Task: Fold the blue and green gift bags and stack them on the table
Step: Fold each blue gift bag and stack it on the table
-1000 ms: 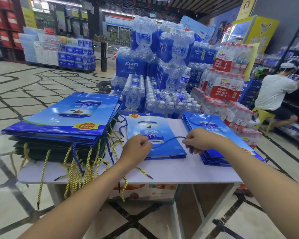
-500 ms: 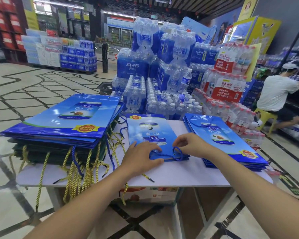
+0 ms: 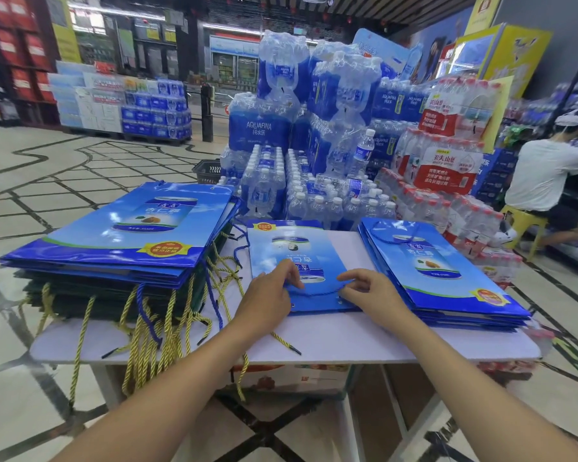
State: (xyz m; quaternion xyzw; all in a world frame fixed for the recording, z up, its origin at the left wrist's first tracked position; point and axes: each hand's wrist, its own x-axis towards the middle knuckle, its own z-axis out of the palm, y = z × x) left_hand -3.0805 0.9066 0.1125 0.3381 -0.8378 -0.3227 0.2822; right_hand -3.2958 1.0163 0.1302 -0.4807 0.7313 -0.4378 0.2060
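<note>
While the blue gift bag (image 3: 301,258) is lying flat at the middle of the white table (image 3: 347,341), its opening edge nearest me, I am working both hands on its blue cord handle (image 3: 317,292). My left hand (image 3: 267,301) is curling its fingertips down onto the handle's left end. My right hand (image 3: 371,291) is pinching the right end, so the cord is lying stretched across the bag's face rather than dangling off the edge. I judge I am tucking it flat so the bag stacks neatly. Just beside it on the right, a low stack of blue bags (image 3: 441,271) is sitting, probably where this one belongs. On the left, a taller pile (image 3: 124,235) is resting blue over green bags (image 3: 90,301), their yellow cords (image 3: 147,345) hanging over the table's front. Packs of bottled water (image 3: 314,128) are standing behind.
</note>
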